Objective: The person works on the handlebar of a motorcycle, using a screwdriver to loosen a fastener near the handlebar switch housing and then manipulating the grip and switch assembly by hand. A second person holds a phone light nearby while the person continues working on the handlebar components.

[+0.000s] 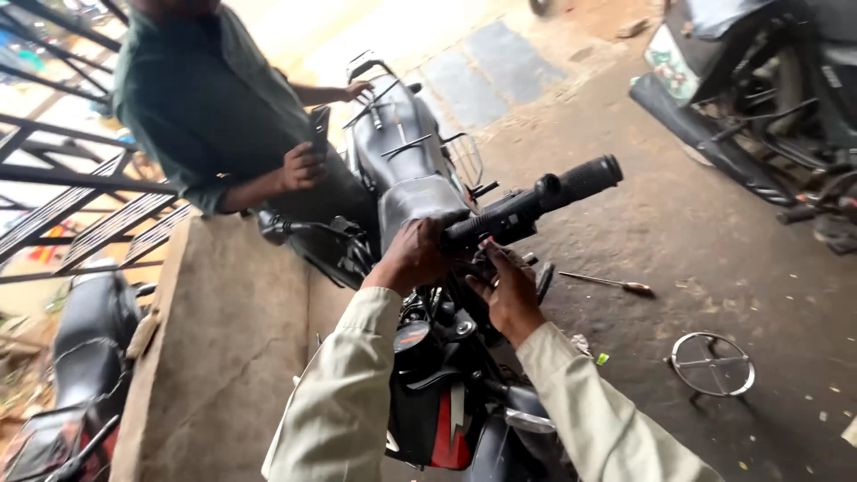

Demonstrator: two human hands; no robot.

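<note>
I look down at a black motorcycle (406,170) with a red and black front panel. My left hand (412,254) is closed around the handlebar (500,219) near its middle. The black rubber grip (585,178) sticks out to the upper right. My right hand (509,290) is just under the bar with fingers curled at the switch area; whether it holds anything is hidden. Both my sleeves are pale beige.
A person in a dark green shirt (201,103) stands at the left, holding a phone (319,129) and touching the rear rack. A screwdriver (607,284) and a round metal ring (711,363) lie on the concrete floor. Another motorcycle (759,89) stands at top right, a low wall (214,348) at left.
</note>
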